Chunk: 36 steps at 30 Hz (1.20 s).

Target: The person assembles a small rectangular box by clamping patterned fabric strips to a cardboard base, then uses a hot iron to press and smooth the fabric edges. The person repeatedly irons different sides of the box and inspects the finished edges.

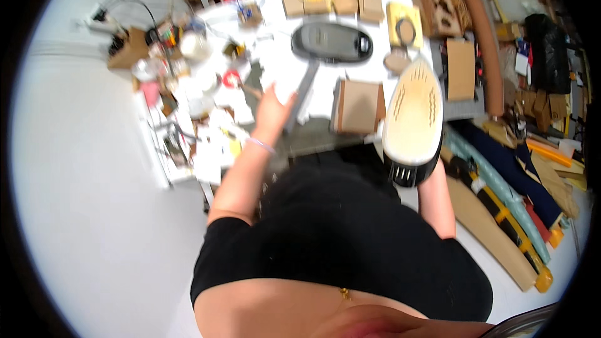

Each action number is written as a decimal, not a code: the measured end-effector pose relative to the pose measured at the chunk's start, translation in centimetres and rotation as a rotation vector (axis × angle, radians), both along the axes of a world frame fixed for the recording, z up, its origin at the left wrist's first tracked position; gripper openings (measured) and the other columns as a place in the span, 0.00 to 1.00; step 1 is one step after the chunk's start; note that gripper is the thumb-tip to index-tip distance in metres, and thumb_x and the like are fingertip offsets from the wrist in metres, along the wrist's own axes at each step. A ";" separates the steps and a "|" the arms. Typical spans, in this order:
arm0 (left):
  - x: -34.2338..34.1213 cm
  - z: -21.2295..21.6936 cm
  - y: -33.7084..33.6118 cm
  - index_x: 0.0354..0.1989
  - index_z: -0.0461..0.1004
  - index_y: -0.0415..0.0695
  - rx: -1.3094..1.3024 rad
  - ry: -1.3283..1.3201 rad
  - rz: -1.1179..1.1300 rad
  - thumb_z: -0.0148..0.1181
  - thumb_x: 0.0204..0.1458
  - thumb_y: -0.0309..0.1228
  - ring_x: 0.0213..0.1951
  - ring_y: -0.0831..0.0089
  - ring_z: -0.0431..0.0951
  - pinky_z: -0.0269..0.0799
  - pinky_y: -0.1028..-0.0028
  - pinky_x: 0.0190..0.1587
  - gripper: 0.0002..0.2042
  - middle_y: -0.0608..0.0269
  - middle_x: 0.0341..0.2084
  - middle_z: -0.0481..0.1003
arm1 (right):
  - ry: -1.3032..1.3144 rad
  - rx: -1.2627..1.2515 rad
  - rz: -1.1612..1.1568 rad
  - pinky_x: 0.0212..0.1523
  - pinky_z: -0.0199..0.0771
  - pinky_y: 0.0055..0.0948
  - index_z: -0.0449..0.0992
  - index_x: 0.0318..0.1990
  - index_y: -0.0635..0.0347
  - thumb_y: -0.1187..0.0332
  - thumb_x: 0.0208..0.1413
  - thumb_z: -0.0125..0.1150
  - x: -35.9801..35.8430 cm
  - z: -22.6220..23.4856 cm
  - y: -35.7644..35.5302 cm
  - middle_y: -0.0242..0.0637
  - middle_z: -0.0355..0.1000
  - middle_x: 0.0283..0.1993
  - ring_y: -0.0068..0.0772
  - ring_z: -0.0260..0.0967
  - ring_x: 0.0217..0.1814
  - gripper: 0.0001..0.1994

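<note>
My right hand (431, 178) grips a clothes iron (413, 112), held up with its pale, perforated soleplate turned towards me. The iron's black body hides most of those fingers. Over the table, my left hand (273, 111) is slightly blurred, with its fingers spread and nothing plainly held. A long grey strip (305, 91) lies just right of it. A red round thing (231, 78) is beyond its fingertips to the left. Farther back rests a dark grey oval base (332, 42), shaped like an iron stand. Between strip and iron sits a brown square block (359, 106).
Small cardboard boxes (344, 2) line the table's back edge. Clutter of scraps and plastic fills the left side, with an open carton (128, 48) behind. A yellow board (405, 24) lies at back right. Several long rolls (491, 225) lean on the floor at right.
</note>
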<state>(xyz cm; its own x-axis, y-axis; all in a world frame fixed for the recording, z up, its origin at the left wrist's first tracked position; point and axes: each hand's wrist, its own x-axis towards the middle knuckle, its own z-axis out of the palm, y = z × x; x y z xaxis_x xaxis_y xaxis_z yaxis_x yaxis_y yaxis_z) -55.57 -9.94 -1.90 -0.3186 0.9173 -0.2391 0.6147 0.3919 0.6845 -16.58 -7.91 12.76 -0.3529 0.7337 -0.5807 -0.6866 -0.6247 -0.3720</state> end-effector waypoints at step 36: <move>3.2 -8.4 -8.5 0.51 0.77 0.33 0.343 -0.648 0.215 0.70 0.54 0.25 0.44 0.76 0.79 0.73 0.75 0.50 0.17 0.58 0.42 0.80 | -1.781 1.268 0.865 0.34 0.82 0.38 0.76 0.53 0.52 0.49 0.53 0.73 -18.4 1.0 7.2 0.44 0.81 0.31 0.49 0.82 0.35 0.25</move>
<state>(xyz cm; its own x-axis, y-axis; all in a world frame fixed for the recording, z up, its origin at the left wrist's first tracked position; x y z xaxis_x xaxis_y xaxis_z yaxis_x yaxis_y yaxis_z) -52.39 -18.44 -10.29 -0.3921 0.9073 -0.1519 -0.0169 0.1579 0.9873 -34.99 -0.74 13.76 -0.5126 0.8526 -0.1016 0.8155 0.4465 -0.3683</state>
